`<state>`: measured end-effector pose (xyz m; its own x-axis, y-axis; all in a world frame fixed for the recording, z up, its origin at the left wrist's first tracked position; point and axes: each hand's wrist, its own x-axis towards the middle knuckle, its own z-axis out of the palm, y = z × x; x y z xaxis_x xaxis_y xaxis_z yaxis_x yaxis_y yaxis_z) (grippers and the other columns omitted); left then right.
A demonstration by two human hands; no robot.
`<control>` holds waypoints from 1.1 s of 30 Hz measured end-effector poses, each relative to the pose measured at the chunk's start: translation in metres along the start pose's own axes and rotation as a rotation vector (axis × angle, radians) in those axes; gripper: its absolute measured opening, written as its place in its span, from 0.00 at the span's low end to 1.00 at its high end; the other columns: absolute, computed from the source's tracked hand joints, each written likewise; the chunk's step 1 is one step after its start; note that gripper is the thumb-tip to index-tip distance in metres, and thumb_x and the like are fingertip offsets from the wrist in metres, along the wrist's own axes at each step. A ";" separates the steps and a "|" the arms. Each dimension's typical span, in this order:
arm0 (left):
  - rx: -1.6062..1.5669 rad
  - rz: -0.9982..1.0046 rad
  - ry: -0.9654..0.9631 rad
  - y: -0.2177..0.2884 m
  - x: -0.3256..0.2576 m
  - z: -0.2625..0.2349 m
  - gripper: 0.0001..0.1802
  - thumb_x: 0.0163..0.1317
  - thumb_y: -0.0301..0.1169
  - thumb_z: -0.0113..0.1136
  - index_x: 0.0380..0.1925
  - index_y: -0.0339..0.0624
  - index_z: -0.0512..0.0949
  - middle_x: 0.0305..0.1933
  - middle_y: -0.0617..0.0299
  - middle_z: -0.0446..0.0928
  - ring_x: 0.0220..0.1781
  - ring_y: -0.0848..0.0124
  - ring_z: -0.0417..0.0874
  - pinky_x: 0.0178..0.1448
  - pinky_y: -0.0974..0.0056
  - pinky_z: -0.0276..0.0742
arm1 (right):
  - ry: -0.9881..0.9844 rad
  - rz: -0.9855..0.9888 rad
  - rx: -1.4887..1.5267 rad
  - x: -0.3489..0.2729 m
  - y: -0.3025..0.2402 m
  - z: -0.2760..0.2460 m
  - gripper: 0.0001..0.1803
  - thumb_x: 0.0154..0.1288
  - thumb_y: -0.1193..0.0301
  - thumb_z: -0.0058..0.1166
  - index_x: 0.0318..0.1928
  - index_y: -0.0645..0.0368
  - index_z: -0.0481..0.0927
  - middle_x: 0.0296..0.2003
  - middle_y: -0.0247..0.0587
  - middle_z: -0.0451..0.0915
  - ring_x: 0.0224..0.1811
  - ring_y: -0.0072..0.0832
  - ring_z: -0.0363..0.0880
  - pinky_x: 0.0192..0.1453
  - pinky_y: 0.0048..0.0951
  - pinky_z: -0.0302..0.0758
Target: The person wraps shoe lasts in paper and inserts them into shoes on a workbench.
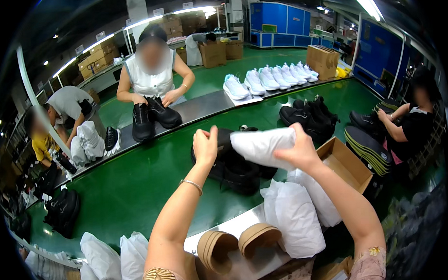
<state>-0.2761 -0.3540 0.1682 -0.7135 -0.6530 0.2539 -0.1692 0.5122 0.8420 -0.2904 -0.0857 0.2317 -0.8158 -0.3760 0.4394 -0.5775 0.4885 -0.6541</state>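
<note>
My left hand (206,144) grips the top of a black shoe (235,167) that stands on the green belt (137,187). A wad of white paper (262,146) is held in my right hand (297,151), its end pointing into the shoe's opening. Both forearms come up from the lower edge. A silver bangle (192,184) circles my left wrist.
White stuffed bags (293,214) and two brown roll ends (237,243) lie by the near edge. An open cardboard box (345,163) sits right. Across the belt a person handles a black shoe pair (153,120). White sneakers (269,79) and black shoes (309,117) line the far side; a seated person works right.
</note>
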 end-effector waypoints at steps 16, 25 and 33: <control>0.049 0.084 -0.237 -0.071 -0.003 0.019 0.18 0.49 0.22 0.49 0.42 0.30 0.73 0.40 0.45 0.77 0.44 0.56 0.78 0.48 0.60 0.72 | -0.285 -0.135 -0.191 0.011 0.016 0.176 0.26 0.42 0.68 0.60 0.40 0.64 0.62 0.35 0.58 0.74 0.35 0.55 0.75 0.39 0.44 0.74; -0.043 -0.067 -0.389 -0.056 -0.004 -0.003 0.15 0.51 0.24 0.48 0.38 0.31 0.75 0.34 0.41 0.78 0.42 0.49 0.79 0.48 0.55 0.72 | -0.652 -0.320 -0.449 0.027 0.003 0.162 0.28 0.41 0.66 0.62 0.39 0.68 0.63 0.35 0.61 0.74 0.35 0.50 0.78 0.39 0.41 0.77; 0.141 0.199 -0.286 -0.067 -0.006 0.007 0.15 0.51 0.23 0.46 0.39 0.33 0.76 0.34 0.40 0.77 0.41 0.48 0.78 0.47 0.54 0.72 | -0.559 -0.107 -0.093 0.028 0.040 0.229 0.28 0.48 0.73 0.55 0.46 0.75 0.59 0.36 0.67 0.73 0.39 0.55 0.76 0.42 0.44 0.76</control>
<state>-0.2651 -0.3800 0.1071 -0.8994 -0.3610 0.2464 -0.0855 0.6983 0.7107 -0.3291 -0.2572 0.0772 -0.6270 -0.7736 0.0918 -0.6768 0.4827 -0.5558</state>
